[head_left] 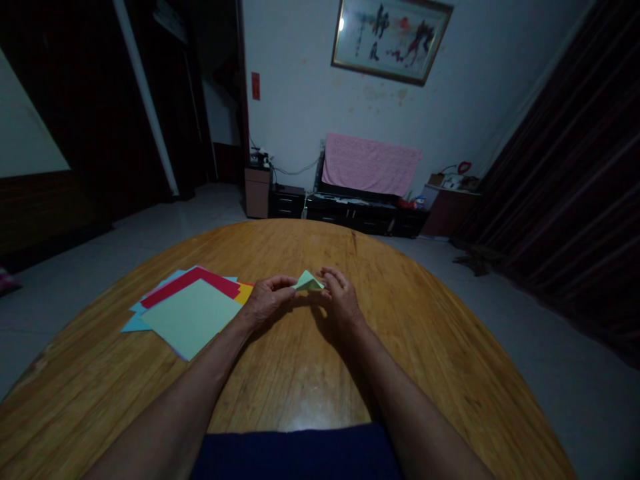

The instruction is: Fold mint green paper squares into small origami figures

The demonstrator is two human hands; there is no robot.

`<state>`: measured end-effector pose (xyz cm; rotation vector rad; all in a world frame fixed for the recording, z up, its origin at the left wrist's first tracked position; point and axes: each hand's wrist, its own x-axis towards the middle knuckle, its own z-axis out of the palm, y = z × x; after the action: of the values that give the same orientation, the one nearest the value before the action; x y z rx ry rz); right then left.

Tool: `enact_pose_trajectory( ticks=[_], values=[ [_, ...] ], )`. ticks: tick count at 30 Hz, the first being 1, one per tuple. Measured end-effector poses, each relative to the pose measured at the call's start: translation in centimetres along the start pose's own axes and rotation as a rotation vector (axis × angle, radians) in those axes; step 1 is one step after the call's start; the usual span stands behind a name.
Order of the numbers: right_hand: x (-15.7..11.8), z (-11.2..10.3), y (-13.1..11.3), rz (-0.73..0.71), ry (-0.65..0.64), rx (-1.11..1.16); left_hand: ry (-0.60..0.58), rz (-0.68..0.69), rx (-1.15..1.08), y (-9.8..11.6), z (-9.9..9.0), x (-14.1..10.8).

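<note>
A small folded piece of light green paper, with a peaked middle, is held up just above the wooden table. My left hand pinches its left corner between thumb and fingers. At the opposite corner my right hand has its fingers curled around the paper's right end; its thumb is partly hidden. To the left of my left hand lies a spread stack of coloured square sheets, with a pale green sheet on top and a red sheet beneath it.
Blue sheets and a yellow sheet stick out from the stack. Past the round table's far edge stand a low black cabinet and a screen draped with a pink towel. A dark curtain hangs at the right.
</note>
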<state>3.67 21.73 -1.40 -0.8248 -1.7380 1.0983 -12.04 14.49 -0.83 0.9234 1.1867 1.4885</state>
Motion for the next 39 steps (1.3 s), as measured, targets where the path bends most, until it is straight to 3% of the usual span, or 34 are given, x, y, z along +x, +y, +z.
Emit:
enact_pose_trajectory(
  ticks=[5, 8, 13, 20, 24, 39],
  values=[
    [-0.2, -0.4, 0.2, 0.327, -0.09, 0.436, -0.066, 0.098, 0.122, 0.5, 0.4, -0.7],
    [-0.5, -0.6, 0.1, 0.39, -0.096, 0.54, -0.073, 0.077, 0.12, 0.8, 0.4, -0.9],
    [-0.4, -0.7, 0.4, 0.378, -0.181, 0.463, -0.073, 0.038, 0.071, 0.9, 0.6, -1.2],
    [-0.2, -0.4, 0.4, 0.253, -0.029, 0.393, -0.084, -0.024, -0.044, -0.4, -0.1, -0.1],
    [-0.2, 0.1, 0.5, 0.239, 0.022, 0.384, -0.003, -0.01, -0.039, -0.9, -0.6, 0.6],
    [-1.1, 1.2, -0.3, 0.271, -0.029, 0.452, 0.049, 0.066, 0.004, -0.4, -0.3, 0.5]
  ],
)
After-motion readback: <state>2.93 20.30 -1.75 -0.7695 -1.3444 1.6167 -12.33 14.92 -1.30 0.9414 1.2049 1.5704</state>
